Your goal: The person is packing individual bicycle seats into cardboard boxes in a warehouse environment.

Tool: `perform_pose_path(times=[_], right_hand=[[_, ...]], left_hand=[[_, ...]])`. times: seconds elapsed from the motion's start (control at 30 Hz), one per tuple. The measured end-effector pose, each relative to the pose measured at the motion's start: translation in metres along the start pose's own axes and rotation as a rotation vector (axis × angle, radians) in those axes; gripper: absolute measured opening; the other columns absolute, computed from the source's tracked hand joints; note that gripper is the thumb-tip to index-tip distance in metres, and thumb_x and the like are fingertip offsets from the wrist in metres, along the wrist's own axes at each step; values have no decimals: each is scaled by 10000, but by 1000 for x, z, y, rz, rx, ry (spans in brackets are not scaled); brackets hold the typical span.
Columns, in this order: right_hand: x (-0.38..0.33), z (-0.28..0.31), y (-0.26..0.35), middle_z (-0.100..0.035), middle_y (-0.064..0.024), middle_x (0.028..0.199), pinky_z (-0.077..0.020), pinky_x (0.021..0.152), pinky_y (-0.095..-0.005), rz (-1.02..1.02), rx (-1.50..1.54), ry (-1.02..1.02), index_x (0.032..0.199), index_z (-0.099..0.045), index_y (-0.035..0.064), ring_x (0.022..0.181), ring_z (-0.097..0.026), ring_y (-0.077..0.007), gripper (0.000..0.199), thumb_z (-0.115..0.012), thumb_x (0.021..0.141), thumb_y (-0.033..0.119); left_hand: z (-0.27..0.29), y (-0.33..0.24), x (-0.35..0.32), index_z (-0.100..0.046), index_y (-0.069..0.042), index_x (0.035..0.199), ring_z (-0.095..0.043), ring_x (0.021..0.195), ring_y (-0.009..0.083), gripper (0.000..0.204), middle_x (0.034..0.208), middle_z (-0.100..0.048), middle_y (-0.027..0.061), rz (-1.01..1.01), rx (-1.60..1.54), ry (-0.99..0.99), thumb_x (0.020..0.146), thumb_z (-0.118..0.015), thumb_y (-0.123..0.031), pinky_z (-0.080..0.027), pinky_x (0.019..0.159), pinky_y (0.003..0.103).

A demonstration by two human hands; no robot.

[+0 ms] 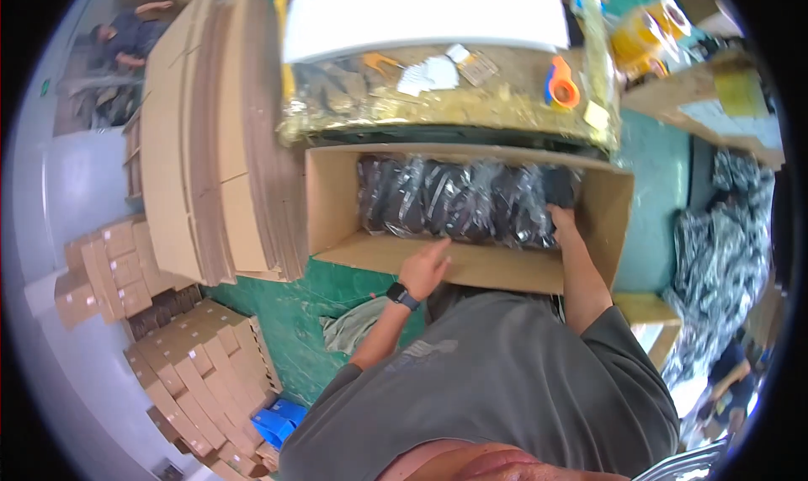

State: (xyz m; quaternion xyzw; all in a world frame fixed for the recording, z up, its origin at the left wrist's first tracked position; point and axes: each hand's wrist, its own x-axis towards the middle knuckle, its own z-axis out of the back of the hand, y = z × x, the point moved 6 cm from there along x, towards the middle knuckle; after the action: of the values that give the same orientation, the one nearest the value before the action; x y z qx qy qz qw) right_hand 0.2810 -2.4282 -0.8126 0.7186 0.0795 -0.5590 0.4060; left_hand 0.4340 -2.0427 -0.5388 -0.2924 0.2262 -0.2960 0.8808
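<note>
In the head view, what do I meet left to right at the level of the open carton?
Stacked brown boxes → upright flat cardboard sheets → left hand → right hand → silvery plastic heap. Left out: the carton and its plastic-wrapped dark contents, which overlap the hands' span.

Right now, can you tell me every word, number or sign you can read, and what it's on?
None can be read clearly.
Gray shirt: faint print, too blurred.
Stacked brown boxes: white labels, too small.
Green patch on the wall: too small to tell.
Dark plastic-wrapped things in the open box: no writing I can make out.
</note>
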Motion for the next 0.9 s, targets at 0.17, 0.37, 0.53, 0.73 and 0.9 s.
perform_pose_path(times=[0.17,0.37,0.53,0.73,0.9], right_hand=[[-142,-25,50,-536,-279,1400,-545,991,-543,162,-980,-659,1689,-8,315,1149,-667,-488,1168,-797,849,132],[-47,6,0,-638,-281,1319,-549,997,-496,2,-1055,-641,1696,75,306,1148,-692,-436,1257,-831,828,234],[-17,20,-15,-607,-286,1436,-519,1048,-510,199,-946,-365,1699,34,234,1199,-656,-478,1163,-796,884,250],[28,63,-62,-534,-355,1480,-472,1127,-494,-73,-1287,-150,1686,-56,100,1322,-586,-469,1067,-752,938,407],[-193,-13,147,-573,-264,1496,-480,1123,-430,454,-1040,80,1635,-341,47,1355,-595,-365,805,-733,985,318]], left_hand=[[-8,7,-8,-650,-91,1353,-705,1091,365,398,1191,-737,150,89,-40,92,973,-687,-205,-573,904,465],[-8,-17,-1,-667,-77,1317,-703,1081,374,375,1181,-738,158,98,-20,91,955,-707,-166,-569,909,456],[-11,-21,-12,-681,-61,1289,-702,1076,379,353,1183,-739,164,136,-16,-39,950,-717,-152,-565,910,455],[27,-81,105,-726,-52,1224,-714,1064,369,296,1152,-749,174,-147,-82,-70,955,-733,-175,-571,909,434],[116,-122,328,-741,-80,1205,-713,1042,351,342,1114,-758,159,-406,168,-437,901,-784,-231,-575,891,435]])
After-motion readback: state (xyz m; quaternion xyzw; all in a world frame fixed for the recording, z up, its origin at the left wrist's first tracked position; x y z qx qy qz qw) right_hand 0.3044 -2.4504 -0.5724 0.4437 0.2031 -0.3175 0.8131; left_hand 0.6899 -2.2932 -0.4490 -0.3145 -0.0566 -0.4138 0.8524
